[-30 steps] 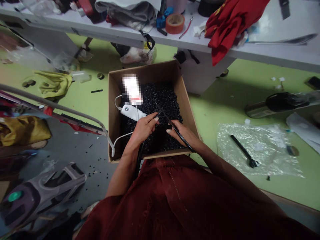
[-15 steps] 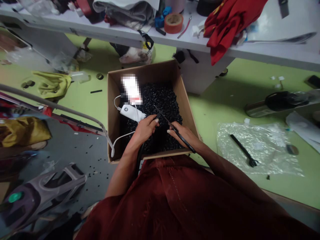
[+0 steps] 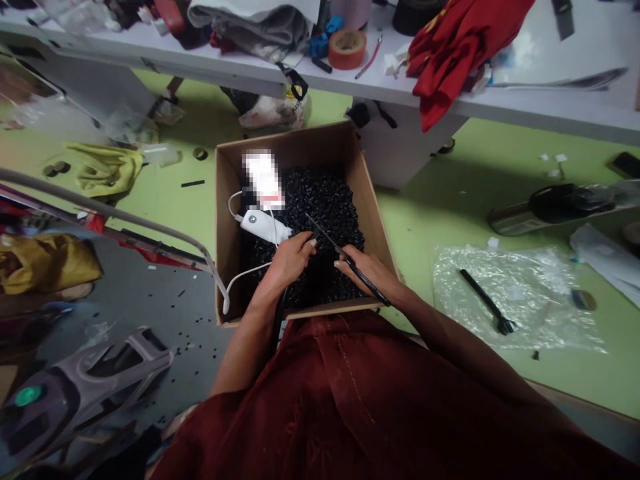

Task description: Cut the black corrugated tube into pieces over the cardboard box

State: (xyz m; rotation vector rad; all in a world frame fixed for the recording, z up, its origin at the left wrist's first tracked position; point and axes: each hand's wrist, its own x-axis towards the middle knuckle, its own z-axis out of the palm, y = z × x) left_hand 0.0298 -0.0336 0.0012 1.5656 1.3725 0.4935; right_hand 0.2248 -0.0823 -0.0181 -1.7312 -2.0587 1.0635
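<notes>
Over an open cardboard box filled with small black pieces, my left hand pinches a dark strip, whose length hangs down beside my wrist. My right hand is closed around black scissors, their blades pointing up and left past my left fingertips. The strip's end lies close to the blades; whether they touch it I cannot tell. Left of my hands, a white power bank with a white cable and a bright, blurred phone rest in the box.
A shelf with orange tape and red cloth runs behind the box. To the right are a plastic bag, a black strap and a bottle. A grey tube crosses at left.
My left hand has shifted very slightly left and down with the strip. The scissors and my right hand are almost unmoved.
</notes>
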